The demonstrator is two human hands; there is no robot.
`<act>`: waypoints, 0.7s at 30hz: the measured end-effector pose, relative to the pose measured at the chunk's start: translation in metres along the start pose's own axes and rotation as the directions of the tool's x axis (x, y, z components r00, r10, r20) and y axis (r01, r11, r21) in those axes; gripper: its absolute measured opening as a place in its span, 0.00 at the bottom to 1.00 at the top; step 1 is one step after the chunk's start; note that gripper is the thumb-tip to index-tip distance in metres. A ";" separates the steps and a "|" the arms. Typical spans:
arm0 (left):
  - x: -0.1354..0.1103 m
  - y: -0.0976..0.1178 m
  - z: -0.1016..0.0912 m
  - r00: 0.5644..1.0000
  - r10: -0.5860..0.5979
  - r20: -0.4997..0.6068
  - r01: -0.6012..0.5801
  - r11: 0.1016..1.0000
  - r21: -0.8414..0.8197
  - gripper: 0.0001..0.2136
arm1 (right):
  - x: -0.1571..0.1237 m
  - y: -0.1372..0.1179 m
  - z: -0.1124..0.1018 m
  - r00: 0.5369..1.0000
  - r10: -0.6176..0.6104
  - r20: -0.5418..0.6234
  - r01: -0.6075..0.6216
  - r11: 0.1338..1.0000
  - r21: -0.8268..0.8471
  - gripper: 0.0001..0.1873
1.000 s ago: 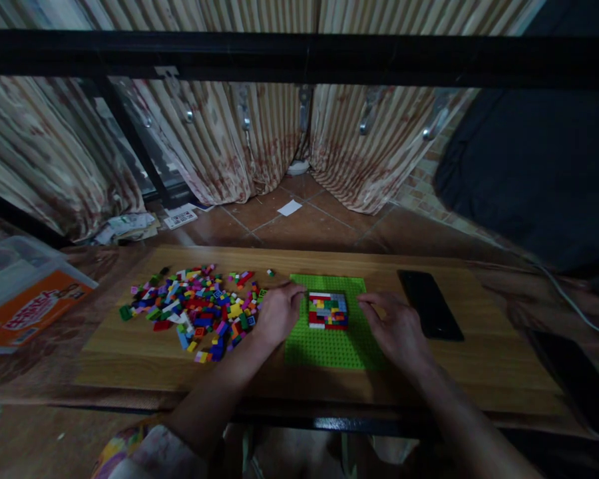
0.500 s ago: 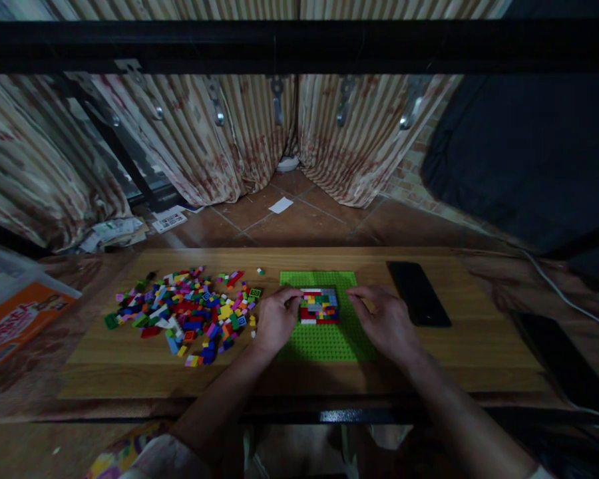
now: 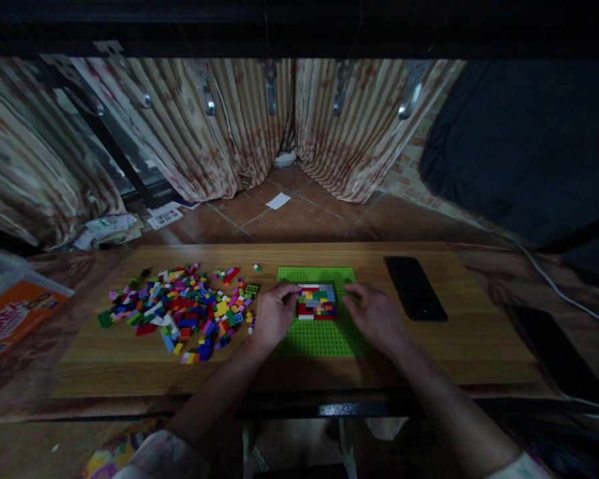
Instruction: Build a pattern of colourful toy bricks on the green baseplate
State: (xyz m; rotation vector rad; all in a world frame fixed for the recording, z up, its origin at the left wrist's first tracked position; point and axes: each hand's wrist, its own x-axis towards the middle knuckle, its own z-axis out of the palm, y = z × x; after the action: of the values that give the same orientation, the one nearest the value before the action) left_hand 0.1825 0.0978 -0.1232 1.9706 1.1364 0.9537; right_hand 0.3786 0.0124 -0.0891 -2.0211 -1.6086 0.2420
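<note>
A block of toy building bricks in several colours [image 3: 317, 303] sits on the green studded baseplate [image 3: 319, 342]. At its upper left edge is my left hand [image 3: 273, 315], thumb and fingertips pinched together; whatever lies between them is too small to make out. My right hand [image 3: 374, 317] hovers over the baseplate's right side, a short gap from the bricks. Its thumb and forefinger are apart, with nothing visible between them. Loose bricks [image 3: 184, 313] of many colours lie heaped to the left of my left hand.
The wooden board [image 3: 409, 366] carries a dark phone [image 3: 415, 288] right of the baseplate. Another dark flat device [image 3: 554, 349] with a cable lies farther right. A clear box with an orange label [image 3: 17, 316] stands at the left. Metal hooks [image 3: 271, 96] hang beyond the board.
The whole view has shifted slightly. My right hand's thumb and forefinger have moved a little toward the bricks. My left hand keeps its pinch at the upper left edge.
</note>
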 end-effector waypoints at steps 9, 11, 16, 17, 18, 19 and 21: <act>0.000 0.004 0.002 0.999 -0.036 -0.023 0.037 0.998 0.057 0.11 | -0.006 -0.014 0.014 0.991 -0.013 0.136 -0.001 0.995 0.102 0.20; 0.000 0.003 0.003 1.000 -0.019 -0.016 0.020 0.997 0.078 0.09 | -0.007 -0.014 0.015 0.989 -0.022 0.145 0.007 0.995 0.103 0.21; -0.002 0.004 0.000 0.995 0.079 0.056 -0.090 0.970 0.227 0.07 | -0.008 -0.014 0.015 0.991 -0.037 0.126 0.023 0.994 0.109 0.20; -0.002 0.005 -0.001 0.993 0.090 0.075 -0.107 0.961 0.256 0.08 | -0.008 -0.014 0.015 0.991 -0.040 0.125 0.027 0.994 0.106 0.20; -0.003 0.005 -0.001 0.990 0.099 0.097 -0.122 0.951 0.284 0.09 | -0.008 -0.014 0.015 0.991 -0.044 0.126 0.031 0.994 0.102 0.20; -0.003 0.006 -0.002 0.987 0.104 0.123 -0.138 0.939 0.314 0.09 | -0.008 -0.014 0.015 0.991 -0.048 0.126 0.036 0.995 0.098 0.19; -0.003 0.008 -0.004 0.979 0.107 0.173 -0.166 0.909 0.381 0.11 | -0.008 -0.014 0.016 0.990 -0.059 0.127 0.048 0.994 0.093 0.19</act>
State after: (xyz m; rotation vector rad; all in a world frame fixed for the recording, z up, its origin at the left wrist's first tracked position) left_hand 0.1816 0.0921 -0.1159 2.4290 1.1868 0.6659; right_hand 0.3574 0.0113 -0.0964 -1.9257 -1.6969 0.4265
